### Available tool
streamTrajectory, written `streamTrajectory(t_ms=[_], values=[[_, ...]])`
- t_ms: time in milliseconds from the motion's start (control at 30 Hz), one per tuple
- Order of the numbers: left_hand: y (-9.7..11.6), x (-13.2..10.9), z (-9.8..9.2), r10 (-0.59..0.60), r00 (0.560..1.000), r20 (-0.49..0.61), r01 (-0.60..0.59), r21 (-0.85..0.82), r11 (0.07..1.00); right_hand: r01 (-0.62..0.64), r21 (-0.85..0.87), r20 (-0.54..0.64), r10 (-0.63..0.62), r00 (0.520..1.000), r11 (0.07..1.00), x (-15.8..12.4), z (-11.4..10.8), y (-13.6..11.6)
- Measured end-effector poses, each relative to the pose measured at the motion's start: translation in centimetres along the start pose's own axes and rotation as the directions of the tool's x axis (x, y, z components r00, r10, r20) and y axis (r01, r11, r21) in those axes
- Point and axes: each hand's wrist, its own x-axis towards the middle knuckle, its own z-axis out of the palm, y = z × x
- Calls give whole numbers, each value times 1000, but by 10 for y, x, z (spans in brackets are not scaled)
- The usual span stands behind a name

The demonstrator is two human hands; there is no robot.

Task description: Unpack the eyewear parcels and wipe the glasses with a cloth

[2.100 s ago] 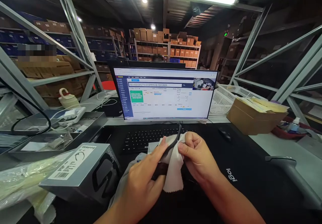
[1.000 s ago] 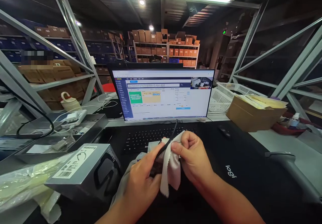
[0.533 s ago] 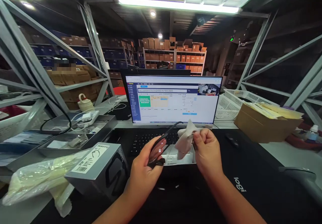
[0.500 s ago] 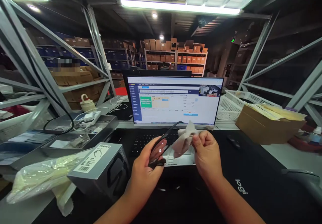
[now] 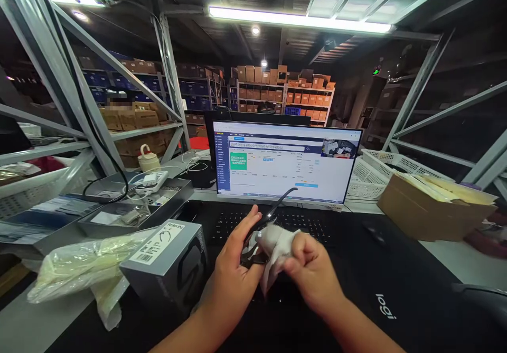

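My left hand is closed around a pair of black-framed glasses above the keyboard. One thin temple sticks up and to the right, in front of the monitor's lower edge; fingers and cloth hide much of the rest. Between finger and thumb, my right hand pinches a pale grey cloth, which lies against the glasses. Left of my hands stands a grey box with a white label on top. A crumpled clear plastic bag lies beside it.
A lit monitor stands behind the keyboard. To the right are a mouse, an open cardboard box and white baskets. At left, a grey tray holds a power strip and cables. Metal uprights flank the desk.
My right hand has moved left and brought the cloth onto the glasses, covering part of them. The lens seen earlier in my left hand is now mostly hidden. The view has shifted slightly.
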Motion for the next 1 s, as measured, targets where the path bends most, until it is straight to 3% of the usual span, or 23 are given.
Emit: streamTrajectory(t_ms=[133,200,267,367,433,500,600,700,767,833,900,967,1000], values=[[-2,-4,4,10,998,70,-7,-51,999,197,-382,-104,-254,961,903,-12,21,9],[0,-6,7,40,995,90,-40,-4,999,224,-457,-166,-329,930,861,-15,23,12],[2,-7,8,86,991,107,-89,28,996,187,-436,-197,-295,935,881,-13,21,10],[8,-7,10,156,980,124,-165,71,984,47,-293,-273,-131,953,955,-4,13,-1],[10,-7,10,207,971,117,-219,95,971,-17,-169,-317,-38,948,985,2,11,-7],[10,-6,9,249,963,106,-260,101,960,-22,-126,-368,-26,929,992,2,13,-6],[4,-6,8,182,975,125,-191,63,980,84,-305,-405,-209,890,949,-8,23,9],[-1,-8,7,27,988,154,-23,-25,999,263,-459,-255,-410,876,848,-16,28,20],[0,-8,7,-13,985,175,24,-61,998,212,-376,-215,-308,927,902,-13,24,16],[4,-8,7,3,983,185,2,-29,1000,19,-158,-242,-57,969,987,-3,15,6],[8,-8,9,48,982,184,-56,39,998,-110,73,-264,126,956,991,6,9,-3],[10,-7,10,84,982,170,-98,76,992,-114,152,-332,159,930,982,8,9,-4],[10,-7,10,92,981,171,-106,77,991,-95,110,-380,130,916,989,6,12,-1]])
